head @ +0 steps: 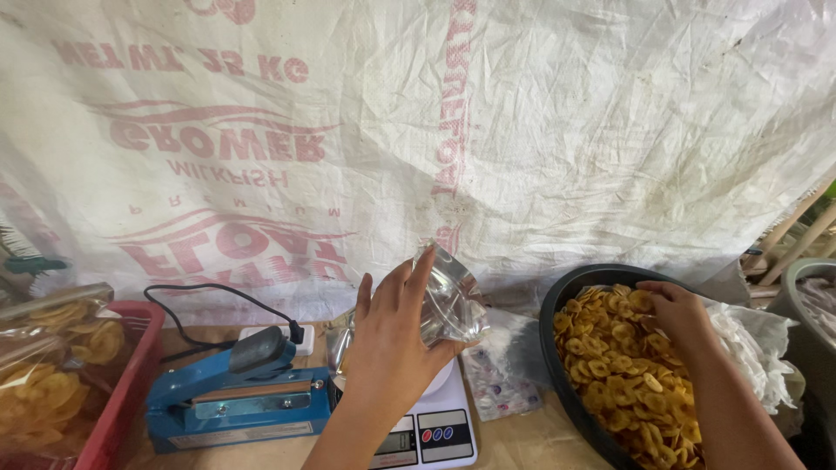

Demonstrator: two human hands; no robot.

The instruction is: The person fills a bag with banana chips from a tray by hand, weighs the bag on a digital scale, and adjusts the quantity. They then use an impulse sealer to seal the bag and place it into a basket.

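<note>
Holding one clear plastic pouch (450, 300), the left hand (392, 344) has its grip closed on the pouch's lower edge, fingers spread up its near face; the pouch sits above a white digital scale (431, 426), long axis tilted, open mouth pointing up and to the right. Right hand (677, 313) rests in a dark round basin (557, 335) of yellow chips (623, 374), fingers curled into the chips; whether this grip holds any I cannot tell. One blue heat sealer (235, 396) lies on the tabletop (514, 444) left of the scale, its black cord running to a white socket (300, 338). One red basket (122, 383) at far left holds filled chip bags (52, 357); count unclear. A white woven sack (522, 130) with reversed red print hangs behind. One small printed packet stack (498, 383) lies between scale and basin.
</note>
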